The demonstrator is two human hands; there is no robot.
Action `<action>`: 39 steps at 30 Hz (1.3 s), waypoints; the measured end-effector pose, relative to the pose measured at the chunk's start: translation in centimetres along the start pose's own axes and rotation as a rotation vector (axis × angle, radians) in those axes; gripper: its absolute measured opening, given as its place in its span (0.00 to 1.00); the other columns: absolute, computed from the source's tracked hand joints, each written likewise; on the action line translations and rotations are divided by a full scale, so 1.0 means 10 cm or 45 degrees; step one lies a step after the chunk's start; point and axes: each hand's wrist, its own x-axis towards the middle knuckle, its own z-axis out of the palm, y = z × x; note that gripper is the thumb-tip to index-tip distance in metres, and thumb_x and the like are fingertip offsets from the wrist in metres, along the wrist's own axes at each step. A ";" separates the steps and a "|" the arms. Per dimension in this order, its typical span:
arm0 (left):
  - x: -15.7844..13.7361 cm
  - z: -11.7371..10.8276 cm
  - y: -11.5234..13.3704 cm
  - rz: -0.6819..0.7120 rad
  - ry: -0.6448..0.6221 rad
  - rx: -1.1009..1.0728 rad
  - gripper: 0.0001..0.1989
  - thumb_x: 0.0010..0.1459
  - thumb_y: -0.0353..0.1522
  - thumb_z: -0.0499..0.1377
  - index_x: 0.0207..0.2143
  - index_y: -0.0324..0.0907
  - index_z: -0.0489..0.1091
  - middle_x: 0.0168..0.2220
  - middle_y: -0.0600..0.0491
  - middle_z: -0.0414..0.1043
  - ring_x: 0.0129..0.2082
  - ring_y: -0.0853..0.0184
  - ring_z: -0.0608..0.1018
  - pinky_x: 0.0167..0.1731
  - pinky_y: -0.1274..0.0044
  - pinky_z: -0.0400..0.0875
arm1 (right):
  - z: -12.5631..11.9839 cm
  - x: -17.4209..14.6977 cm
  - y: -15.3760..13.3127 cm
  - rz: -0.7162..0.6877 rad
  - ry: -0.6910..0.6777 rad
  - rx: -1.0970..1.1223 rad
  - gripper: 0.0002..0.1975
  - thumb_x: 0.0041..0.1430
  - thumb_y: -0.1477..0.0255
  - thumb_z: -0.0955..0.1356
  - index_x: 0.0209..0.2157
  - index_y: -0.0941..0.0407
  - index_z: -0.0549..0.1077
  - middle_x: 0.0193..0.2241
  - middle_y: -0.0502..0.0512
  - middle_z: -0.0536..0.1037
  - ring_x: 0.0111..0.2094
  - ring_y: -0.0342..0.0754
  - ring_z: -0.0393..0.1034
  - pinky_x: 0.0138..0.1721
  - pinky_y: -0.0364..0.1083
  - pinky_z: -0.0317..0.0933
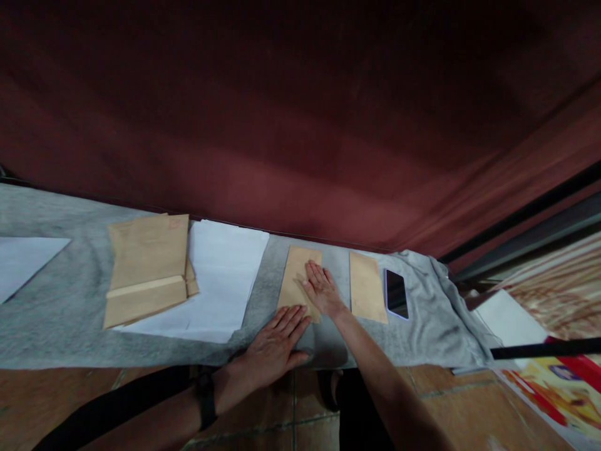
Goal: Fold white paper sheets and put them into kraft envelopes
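Observation:
A brown paper envelope (293,269) lies on the grey cloth in front of me. My right hand (323,289) rests flat on its middle with the fingers stretched out. My left hand (278,341) is also spread, its fingertips on the envelope's near edge and its thumb over the cloth. Just to the right is a second brown envelope (369,288), lying flat. Farther left, several larger brown envelopes (148,250) are piled partly over a stack of white paper sheets (230,269). Neither hand grips anything.
A phone (397,293) lies beside the right-hand envelope. Grey cloth (56,326) covers the narrow bench, bunched at its right end. Another white sheet (25,260) is at the far left. A dark red surface (282,138) rises behind. A colourful printed box (563,388) stands lower right.

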 end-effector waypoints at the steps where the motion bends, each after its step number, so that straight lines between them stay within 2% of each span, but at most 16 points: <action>1: 0.00 -0.01 0.00 0.001 -0.017 -0.002 0.36 0.69 0.51 0.48 0.72 0.44 0.50 0.73 0.44 0.51 0.72 0.57 0.57 0.70 0.62 0.49 | -0.02 -0.06 -0.02 -0.017 -0.037 0.022 0.30 0.76 0.62 0.51 0.74 0.55 0.44 0.73 0.60 0.49 0.74 0.51 0.43 0.72 0.59 0.42; 5: 0.02 -0.05 0.01 -0.010 -0.046 0.005 0.36 0.70 0.51 0.47 0.72 0.43 0.48 0.73 0.44 0.51 0.72 0.57 0.57 0.70 0.62 0.49 | -0.10 -0.28 -0.10 -0.075 -0.173 0.135 0.31 0.76 0.57 0.49 0.74 0.54 0.43 0.74 0.57 0.45 0.74 0.51 0.39 0.73 0.59 0.39; 10: 0.03 -0.05 0.01 -0.003 -0.051 0.040 0.37 0.69 0.53 0.46 0.70 0.39 0.55 0.71 0.40 0.57 0.71 0.55 0.60 0.69 0.61 0.52 | -0.19 -0.57 -0.20 -0.164 -0.298 0.257 0.33 0.75 0.53 0.48 0.74 0.55 0.44 0.74 0.56 0.43 0.75 0.50 0.36 0.74 0.58 0.36; 16: -0.02 0.02 0.01 0.034 0.076 0.091 0.36 0.70 0.52 0.46 0.69 0.37 0.55 0.68 0.39 0.61 0.70 0.55 0.63 0.68 0.61 0.53 | -0.27 -0.75 -0.21 -0.180 -0.363 0.414 0.32 0.75 0.53 0.47 0.73 0.52 0.47 0.74 0.53 0.46 0.74 0.47 0.38 0.74 0.56 0.36; 20: -0.02 0.03 0.03 0.023 0.134 0.109 0.37 0.69 0.52 0.49 0.68 0.35 0.57 0.67 0.38 0.63 0.68 0.53 0.65 0.67 0.61 0.55 | -0.28 -0.63 -0.19 -0.176 -0.343 0.367 0.32 0.75 0.54 0.47 0.73 0.51 0.46 0.74 0.53 0.45 0.75 0.48 0.38 0.74 0.56 0.36; 25: 0.01 -0.02 0.05 0.013 0.077 0.082 0.36 0.68 0.52 0.50 0.67 0.37 0.59 0.66 0.40 0.65 0.67 0.52 0.66 0.67 0.60 0.55 | -0.18 -0.22 -0.26 -0.189 -0.239 0.192 0.31 0.76 0.57 0.47 0.73 0.53 0.48 0.74 0.53 0.46 0.74 0.49 0.39 0.74 0.56 0.39; 31: 0.03 -0.08 0.05 0.033 0.010 0.058 0.35 0.68 0.52 0.51 0.66 0.36 0.62 0.65 0.40 0.67 0.67 0.50 0.66 0.67 0.59 0.56 | -0.11 0.22 -0.39 -0.037 -0.094 0.100 0.30 0.76 0.58 0.48 0.72 0.53 0.51 0.73 0.55 0.51 0.74 0.50 0.43 0.73 0.58 0.40; 34: 0.03 -0.07 0.04 0.031 0.006 0.066 0.35 0.68 0.52 0.50 0.65 0.37 0.62 0.65 0.40 0.67 0.67 0.50 0.66 0.67 0.59 0.55 | -0.13 0.23 -0.44 0.008 -0.102 0.111 0.30 0.76 0.58 0.48 0.72 0.53 0.53 0.73 0.55 0.50 0.74 0.51 0.42 0.73 0.59 0.38; 39: 0.01 0.02 0.04 0.012 0.031 0.028 0.34 0.68 0.52 0.50 0.66 0.39 0.62 0.64 0.41 0.68 0.67 0.51 0.66 0.68 0.58 0.52 | -0.20 -0.02 -0.51 -0.106 -0.229 0.249 0.30 0.76 0.57 0.47 0.72 0.52 0.52 0.74 0.53 0.48 0.74 0.51 0.40 0.74 0.58 0.36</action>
